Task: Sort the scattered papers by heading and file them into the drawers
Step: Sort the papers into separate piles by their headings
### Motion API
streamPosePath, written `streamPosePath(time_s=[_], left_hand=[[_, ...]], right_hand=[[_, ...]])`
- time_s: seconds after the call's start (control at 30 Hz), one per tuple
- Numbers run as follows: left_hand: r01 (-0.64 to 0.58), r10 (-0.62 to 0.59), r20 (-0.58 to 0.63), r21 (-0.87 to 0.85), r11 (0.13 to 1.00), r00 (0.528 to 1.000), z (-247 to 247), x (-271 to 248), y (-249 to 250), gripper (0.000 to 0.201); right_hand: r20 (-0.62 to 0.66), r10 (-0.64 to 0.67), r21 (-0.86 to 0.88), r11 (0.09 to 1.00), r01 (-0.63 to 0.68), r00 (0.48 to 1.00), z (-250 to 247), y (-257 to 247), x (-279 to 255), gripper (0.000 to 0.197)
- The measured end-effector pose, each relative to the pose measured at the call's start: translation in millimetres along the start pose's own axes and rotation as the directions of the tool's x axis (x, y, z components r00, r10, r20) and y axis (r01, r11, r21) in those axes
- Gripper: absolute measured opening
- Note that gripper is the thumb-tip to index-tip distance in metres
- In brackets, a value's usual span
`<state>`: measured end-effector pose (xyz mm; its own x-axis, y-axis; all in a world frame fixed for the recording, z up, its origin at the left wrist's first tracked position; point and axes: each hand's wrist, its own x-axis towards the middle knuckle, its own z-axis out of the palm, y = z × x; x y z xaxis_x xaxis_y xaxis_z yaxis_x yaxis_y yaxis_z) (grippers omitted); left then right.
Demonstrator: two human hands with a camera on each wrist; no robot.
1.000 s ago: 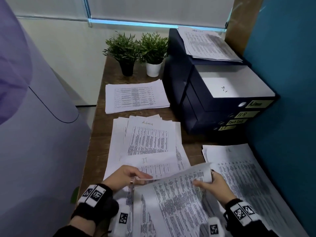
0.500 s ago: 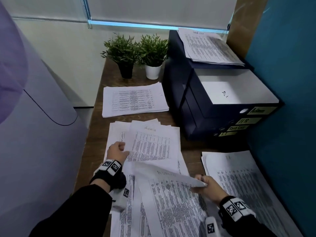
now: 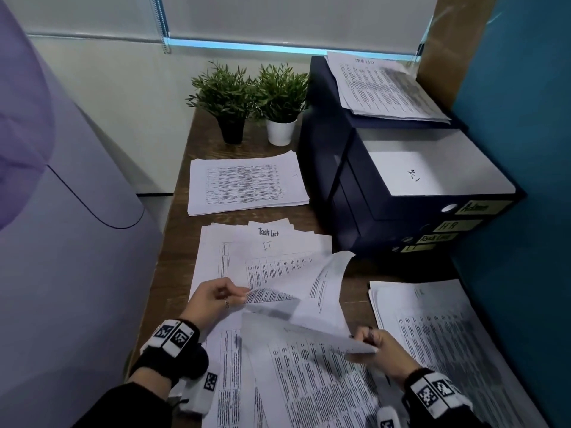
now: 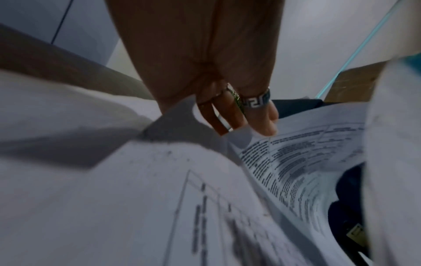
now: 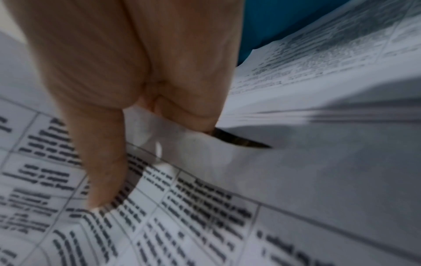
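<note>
The papers (image 3: 262, 261) lie loose on the table (image 3: 182, 242), just in front of the drawers (image 3: 401, 223). My left hand (image 3: 213, 299) pinches the near corner of one curling sheet (image 3: 327, 282) between thumb and fingers. My right hand (image 3: 380, 350) clamps the right edge of a second sheet (image 3: 309, 366). The curling sheet runs with its long axis away from my left fingers toward the drawers, so I judge that hand is the nearer one for carrying it there.

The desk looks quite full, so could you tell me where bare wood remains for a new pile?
Bare desk shows between the drawer unit and the right-hand pile, and a strip left of the far stack. The middle, around both hands, is crowded with the loose papers.
</note>
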<state>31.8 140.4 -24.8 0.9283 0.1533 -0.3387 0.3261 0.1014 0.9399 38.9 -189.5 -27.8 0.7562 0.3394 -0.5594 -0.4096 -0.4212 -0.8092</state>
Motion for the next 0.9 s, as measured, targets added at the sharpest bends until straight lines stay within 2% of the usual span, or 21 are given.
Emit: streamPosePath(time_s=[0.03, 0.07, 0.17, 0.2, 0.23, 0.3, 0.33, 0.37, 0.43, 0.5, 0.53, 0.57, 0.6, 0.63, 0.67, 0.73, 0.8, 0.83, 0.87, 0.9], left_hand=[[-0.031, 0.031, -0.002, 0.066, 0.997, 1.0, 0.1, -1.1, 4.3, 0.025], [-0.061, 0.062, -0.003, 0.127, 0.99, 0.998, -1.5, -0.5, 9.0, 0.028], [-0.137, 0.131, 0.039, 0.253, 0.958, 0.991, -11.4, 5.4, 27.1, 0.035], [-0.162, 0.153, 0.054, 0.264, 0.951, 0.987, -15.5, 7.4, 33.0, 0.041], [-0.183, 0.174, 0.056, 0.27, 0.945, 0.983, -18.1, 8.6, 40.9, 0.049], [-0.233, 0.231, 0.035, 0.236, 0.944, 0.972, -18.1, 6.1, 58.8, 0.052], [-0.263, 0.263, 0.029, 0.208, 0.942, 0.964, -16.8, 4.0, 67.7, 0.045], [-0.288, 0.288, 0.03, 0.18, 0.94, 0.957, -14.6, 1.1, 76.8, 0.04], [-0.321, 0.318, 0.047, 0.123, 0.939, 0.947, -12.5, -3.2, 88.7, 0.044], [-0.287, 0.285, 0.085, 0.019, 0.958, 0.955, -10.7, -7.2, 93.7, 0.041], [-0.257, 0.259, 0.113, -0.033, 0.966, 0.959, -10.0, -8.6, 95.5, 0.028], [-0.223, 0.235, 0.138, -0.098, 0.97, 0.962, -9.4, -10.1, 98.0, 0.015], [-0.192, 0.214, 0.146, -0.15, 0.97, 0.966, -10.0, -8.3, 97.4, 0.011], [-0.153, 0.18, 0.135, -0.194, 0.969, 0.974, -10.3, -5.2, 97.0, 0.013], [-0.118, 0.141, 0.097, -0.209, 0.971, 0.985, -10.4, 0.2, 95.6, 0.012], [-0.048, 0.046, -0.017, -0.15, 0.988, 0.999, -10.3, 13.8, 84.7, 0.014], [0.093, -0.093, -0.096, -0.002, 0.996, 0.991, -10.8, 31.7, 59.7, 0.022], [0.173, -0.164, -0.111, 0.084, 0.981, 0.98, -8.6, 38.0, 47.6, 0.029], [0.224, -0.204, -0.123, 0.178, 0.958, 0.971, -5.7, 43.7, 33.6, 0.037], [0.256, -0.222, -0.152, 0.265, 0.93, 0.963, -1.7, 46.9, 22.5, 0.046]], right_hand=[[0.008, 0.004, 0.03, 1.0, -0.004, 1.0, 0.2, -2.8, -3.1, 0.018], [0.004, 0.006, 0.074, 0.997, -0.007, 1.0, -1.3, -5.5, -6.1, 0.024], [-0.045, -0.051, 0.149, 0.987, 0.057, 0.998, -11.7, -21.2, -17.8, 0.063], [-0.072, -0.109, 0.131, 0.984, 0.118, 0.991, -16.9, -27.9, -20.6, 0.068], [-0.117, -0.172, 0.12, 0.975, 0.186, 0.978, -22.7, -37.6, -22.6, 0.06], [-0.197, -0.292, 0.149, 0.934, 0.323, 0.936, -31.3, -57.4, -20.3, 0.02], [-0.216, -0.348, 0.158, 0.91, 0.384, 0.912, -33.0, -68.2, -18.1, 0.013], [-0.225, -0.381, 0.169, 0.891, 0.421, 0.897, -31.5, -82.2, -17.6, 0.019], [-0.265, -0.411, 0.177, 0.868, 0.463, 0.872, -26.1, -105.1, -13.4, 0.023], [-0.344, -0.427, 0.106, 0.867, 0.487, 0.836, -20.9, -122.0, -6.8, 0.023], [-0.361, -0.454, 0.102, 0.849, 0.519, 0.814, -18.3, -127.7, -3.6, 0.006], [-0.394, -0.48, 0.108, 0.823, 0.558, 0.784, -15.2, -134.6, -3.4, 0.02], [-0.443, -0.478, 0.111, 0.81, 0.576, 0.758, -13.2, -140.1, -3.8, 0.038], [-0.497, -0.476, 0.13, 0.786, 0.604, 0.726, -14.0, -145.6, -7.1, 0.04], [-0.562, -0.493, 0.109, 0.752, 0.65, 0.665, -15.1, -151.2, -9.6, 0.036], [-0.637, -0.549, 0.055, 0.667, 0.743, 0.541, -18.5, -169.2, -20.7, 0.039], [-0.688, -0.588, 0.042, 0.553, 0.832, 0.425, -28.8, -182.1, -27.8, 0.045], [-0.699, -0.603, 0.036, 0.507, 0.861, 0.384, -34.2, -188.4, -31.6, 0.048], [-0.71, -0.599, 0.033, 0.497, 0.867, 0.37, -41.2, -191.7, -32.8, 0.049], [-0.716, -0.583, 0.045, 0.512, 0.858, 0.385, -43.2, -199.1, -38.0, 0.045]])
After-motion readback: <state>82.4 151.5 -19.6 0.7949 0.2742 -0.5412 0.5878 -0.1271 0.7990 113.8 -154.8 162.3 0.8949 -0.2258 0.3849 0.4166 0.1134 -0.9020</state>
